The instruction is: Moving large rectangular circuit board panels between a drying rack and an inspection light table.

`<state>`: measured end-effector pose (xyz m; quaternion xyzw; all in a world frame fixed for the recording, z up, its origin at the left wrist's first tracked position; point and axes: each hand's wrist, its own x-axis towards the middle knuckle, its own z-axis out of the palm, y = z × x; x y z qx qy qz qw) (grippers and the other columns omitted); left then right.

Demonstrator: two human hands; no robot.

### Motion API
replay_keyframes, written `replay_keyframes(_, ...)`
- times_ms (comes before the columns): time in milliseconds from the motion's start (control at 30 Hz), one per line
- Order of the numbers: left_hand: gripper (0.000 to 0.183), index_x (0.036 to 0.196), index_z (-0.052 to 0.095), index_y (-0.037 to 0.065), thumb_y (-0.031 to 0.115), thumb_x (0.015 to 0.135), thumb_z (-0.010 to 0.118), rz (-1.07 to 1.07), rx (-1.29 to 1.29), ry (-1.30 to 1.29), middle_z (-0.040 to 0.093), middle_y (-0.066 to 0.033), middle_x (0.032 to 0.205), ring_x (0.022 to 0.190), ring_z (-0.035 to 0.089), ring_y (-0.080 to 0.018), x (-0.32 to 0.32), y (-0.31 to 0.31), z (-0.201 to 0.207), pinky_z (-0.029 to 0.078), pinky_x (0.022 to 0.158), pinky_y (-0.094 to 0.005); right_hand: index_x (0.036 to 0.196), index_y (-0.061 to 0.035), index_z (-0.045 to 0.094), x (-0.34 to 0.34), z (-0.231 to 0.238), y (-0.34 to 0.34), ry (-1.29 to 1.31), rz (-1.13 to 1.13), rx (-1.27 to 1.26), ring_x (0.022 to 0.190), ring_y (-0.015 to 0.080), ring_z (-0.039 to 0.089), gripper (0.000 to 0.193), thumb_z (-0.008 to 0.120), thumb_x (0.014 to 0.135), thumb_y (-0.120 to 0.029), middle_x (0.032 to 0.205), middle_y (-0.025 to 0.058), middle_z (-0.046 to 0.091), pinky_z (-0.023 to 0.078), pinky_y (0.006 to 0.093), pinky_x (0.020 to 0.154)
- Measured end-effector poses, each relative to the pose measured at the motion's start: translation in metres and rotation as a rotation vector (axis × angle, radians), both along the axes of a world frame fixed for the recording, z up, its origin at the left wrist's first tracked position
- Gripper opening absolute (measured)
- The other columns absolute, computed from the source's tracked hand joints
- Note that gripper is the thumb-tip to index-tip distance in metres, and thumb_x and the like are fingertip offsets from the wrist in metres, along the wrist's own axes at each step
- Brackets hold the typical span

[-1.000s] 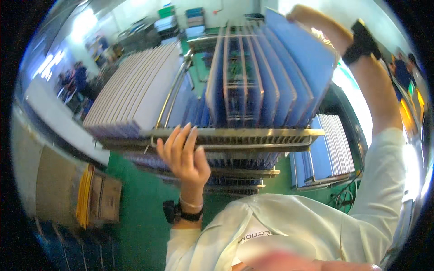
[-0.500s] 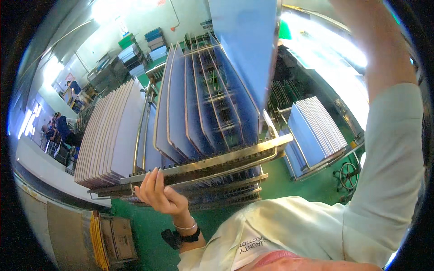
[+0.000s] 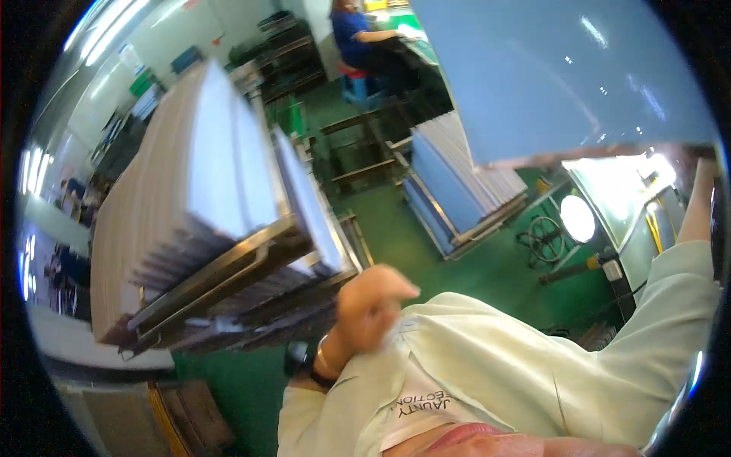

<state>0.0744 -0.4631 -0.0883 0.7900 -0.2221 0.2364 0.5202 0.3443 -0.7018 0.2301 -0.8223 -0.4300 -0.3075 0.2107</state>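
One blue panel (image 3: 556, 84) is out and clear of every rack, raised broad and flat across the upper right of my view. It is not set down on anything that I can see. That much looks done, while plenty is left: a thick row of pale panels (image 3: 145, 175) stands on edge in the metal rack (image 3: 266, 242) to my left, with another panel or two near its right end. Beyond, a lower rack of panels (image 3: 495, 194) stands on the green floor (image 3: 426, 270), beside a handwheel (image 3: 544, 239) and short of the brightly lit tabletop (image 3: 601, 186).

My right arm is out wide to the side, the pale sleeve (image 3: 659, 297) climbing from my body and the bare forearm (image 3: 694, 206) running up to the panel's lower right corner. My right hand itself is out of sight there, so I cannot tell how its fingers are set.

My left hand (image 3: 371, 305) is drawn in before my chest, elbow bent, just beside the near corner of the metal rack. Its fingers curl inward with one digit pointing right and nothing visible in them; with this blur, I can't be sure whether the tips meet.
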Motion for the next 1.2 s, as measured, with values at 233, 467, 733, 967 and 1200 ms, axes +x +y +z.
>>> replay_keyframes(233,0.093,0.129,0.034,-0.002,0.074,0.075,0.032,-0.622,-1.409,0.973,0.041,-0.0164,0.129,0.117,0.040,-0.0298,0.233,-0.129,-0.129,0.033,0.096,-0.0451,0.088,-0.0001,0.061,0.018,-0.080,-0.157,0.236,-0.160,0.068,0.060,0.0087,0.049,0.024,0.049,0.090,-0.021,0.067,0.0002,0.051,0.040,0.0253,0.053)
replay_keyframes(467,0.072,0.135,0.029,0.011,0.063,0.085,0.025,-0.508,-1.258,0.857,0.033,-0.0108,0.137,0.122,0.034,-0.0285,0.340,-0.218,-0.121,0.030,0.101,-0.0445,0.080,-0.0028,0.062,0.073,-0.245,-0.291,0.708,-0.197,0.184,0.063,0.0070,0.041,0.032,0.050,0.089,-0.031,0.061,-0.0022,0.046,0.036,0.0244,0.057)
replay_keyframes(733,0.065,0.134,0.029,0.006,0.055,0.090,0.025,-0.345,-1.150,0.878,0.033,-0.0114,0.137,0.123,0.034,-0.0275,0.425,-0.278,-0.174,0.029,0.102,-0.0413,0.088,-0.0013,0.061,0.153,-0.349,-0.379,0.910,-0.508,0.354,0.068,0.0116,0.049,0.033,0.049,0.089,-0.032,0.072,0.0035,0.056,0.040,0.0277,0.063)
replay_keyframes(967,0.068,0.134,0.028,0.003,0.055,0.090,0.024,-0.348,-1.136,0.856,0.033,-0.0145,0.136,0.122,0.035,-0.0288,0.467,-0.344,-0.204,0.028,0.102,-0.0394,0.102,0.0035,0.058,0.188,-0.413,-0.420,0.974,-0.778,0.862,0.082,0.0168,0.056,0.039,0.051,0.087,-0.032,0.091,0.0104,0.062,0.043,0.0291,0.075)
replay_keyframes(1200,0.066,0.114,0.047,-0.001,0.057,0.089,0.029,-0.154,-0.975,1.076,0.054,-0.0102,0.109,0.097,0.052,-0.0206,0.494,-0.403,-0.213,0.042,0.086,-0.0316,0.100,0.0037,0.060,0.214,-0.444,-0.482,0.737,-1.001,0.966,0.077,0.0119,0.052,0.031,0.053,0.088,-0.024,0.084,0.0046,0.061,0.041,0.0239,0.071)
